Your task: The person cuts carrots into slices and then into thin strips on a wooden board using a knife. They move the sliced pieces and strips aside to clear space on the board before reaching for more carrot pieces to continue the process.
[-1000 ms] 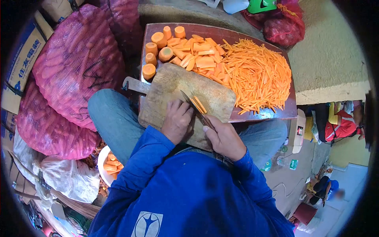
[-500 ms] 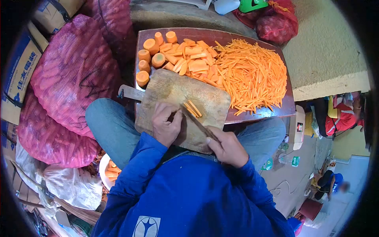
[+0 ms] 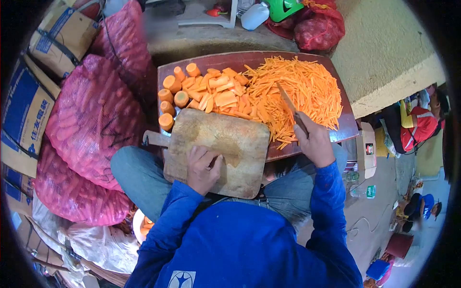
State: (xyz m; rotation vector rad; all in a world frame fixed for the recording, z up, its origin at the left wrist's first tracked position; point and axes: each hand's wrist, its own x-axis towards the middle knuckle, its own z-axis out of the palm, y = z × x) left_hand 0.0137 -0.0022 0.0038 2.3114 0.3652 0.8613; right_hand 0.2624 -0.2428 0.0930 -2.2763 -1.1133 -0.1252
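Note:
My left hand [image 3: 204, 169] rests on the wooden cutting board [image 3: 245, 139] across my lap, its fingers curled in and nothing visible in them. Gripped in my right hand [image 3: 314, 140] is a knife [image 3: 287, 99], its blade pointing away over the heap of carrot strips [image 3: 309, 81]. No carrot lies on the board's visible surface. Beyond the board, carrot slices [image 3: 223, 93] are piled on the dark red table [image 3: 349, 126]. Short carrot chunks [image 3: 172, 84] stand at the table's left side.
Pink mesh sacks of carrots [image 3: 91, 125] and cardboard boxes [image 3: 26, 115] crowd the left. A white container with carrot pieces [image 3: 140, 225] sits beside my left leg. Beyond the table is a concrete ledge [image 3: 221, 41]. People [image 3: 418, 125] are at the far right.
My right hand has moved the knife from the board out over the strip heap. The few strips on the board are gone from it. My left hand stays on the board.

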